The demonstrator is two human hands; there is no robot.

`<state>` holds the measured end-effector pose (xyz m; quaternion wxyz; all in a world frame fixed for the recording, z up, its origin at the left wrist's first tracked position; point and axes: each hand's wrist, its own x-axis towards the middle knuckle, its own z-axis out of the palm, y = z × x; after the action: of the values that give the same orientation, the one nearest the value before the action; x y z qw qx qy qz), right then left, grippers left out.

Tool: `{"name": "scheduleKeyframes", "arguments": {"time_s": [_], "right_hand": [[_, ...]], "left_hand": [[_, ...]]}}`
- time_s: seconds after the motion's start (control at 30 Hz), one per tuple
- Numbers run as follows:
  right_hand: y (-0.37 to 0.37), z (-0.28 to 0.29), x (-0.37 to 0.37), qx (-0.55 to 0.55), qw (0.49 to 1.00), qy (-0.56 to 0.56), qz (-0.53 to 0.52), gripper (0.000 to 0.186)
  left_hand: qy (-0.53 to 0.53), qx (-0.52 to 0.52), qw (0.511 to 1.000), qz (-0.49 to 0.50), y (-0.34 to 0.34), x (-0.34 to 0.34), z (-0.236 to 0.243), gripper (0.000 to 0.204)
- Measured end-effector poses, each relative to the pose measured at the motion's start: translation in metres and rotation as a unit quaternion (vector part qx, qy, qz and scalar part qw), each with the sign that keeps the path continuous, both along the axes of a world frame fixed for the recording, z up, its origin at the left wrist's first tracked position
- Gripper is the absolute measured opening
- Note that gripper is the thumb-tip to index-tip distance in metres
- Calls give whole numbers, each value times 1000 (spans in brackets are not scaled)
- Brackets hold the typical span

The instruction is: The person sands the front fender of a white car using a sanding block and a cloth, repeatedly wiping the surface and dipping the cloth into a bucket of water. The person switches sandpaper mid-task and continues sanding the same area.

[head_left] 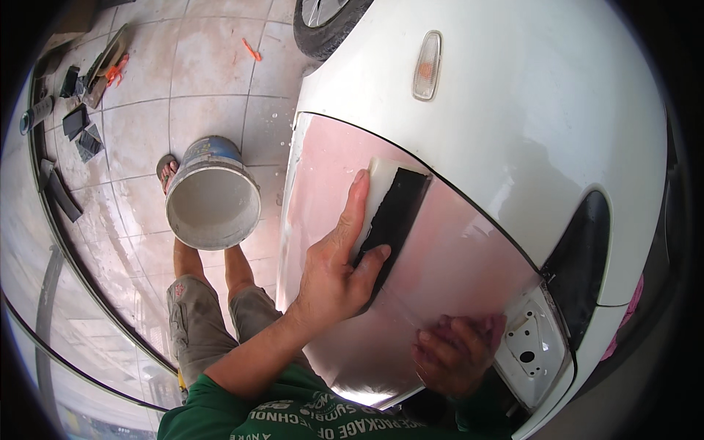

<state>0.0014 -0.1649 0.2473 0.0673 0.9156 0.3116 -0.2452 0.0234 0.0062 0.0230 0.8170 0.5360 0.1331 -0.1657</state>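
My left hand [336, 277] grips a long pale sanding block [383, 173] wrapped in black sandpaper [397, 213]. One finger stretches along its left side and the thumb presses on the black sheet. The block lies against the car door [330, 158], whose skin shows wet, patchy pink filler or primer. Lower right, my right hand [451, 358] rests at the door with curled fingers. A bit of pink cloth [497, 328] shows at its far side, seemingly held in it; most of the cloth is hidden.
A white fender [499, 95] with a side lamp [427, 66] and a wheel [323, 26] adjoin the door. Near my legs stands a bucket [213, 209] of cloudy liquid. Sandpaper pieces [75, 121] and a spray can [37, 115] lie on the tiles. A bare mirror mount [529, 352] sits right.
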Motion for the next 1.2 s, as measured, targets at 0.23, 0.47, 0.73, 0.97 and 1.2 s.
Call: {"name": "scheduleKeyframes", "arguments": {"time_s": [0.23, 0.47, 0.73, 0.97, 1.2], "right_hand": [[3, 4, -1, -18, 1000, 5, 0, 20], [2, 0, -4, 0, 1000, -17, -14, 21], [-3, 3, -1, -11, 1000, 10, 8, 19], [-5, 0, -11, -7, 999, -32, 5, 19], [-2, -3, -10, -19, 999, -36, -13, 16]], "left_hand": [[-1, 7, 1000, -5, -1, 0, -4, 99], [7, -8, 1000, -8, 0, 2, -9, 99], [-1, 6, 1000, -22, 2, -1, -11, 100], [-7, 2, 1000, -13, -2, -1, -13, 102], [8, -1, 1000, -14, 0, -1, -4, 95]]}}
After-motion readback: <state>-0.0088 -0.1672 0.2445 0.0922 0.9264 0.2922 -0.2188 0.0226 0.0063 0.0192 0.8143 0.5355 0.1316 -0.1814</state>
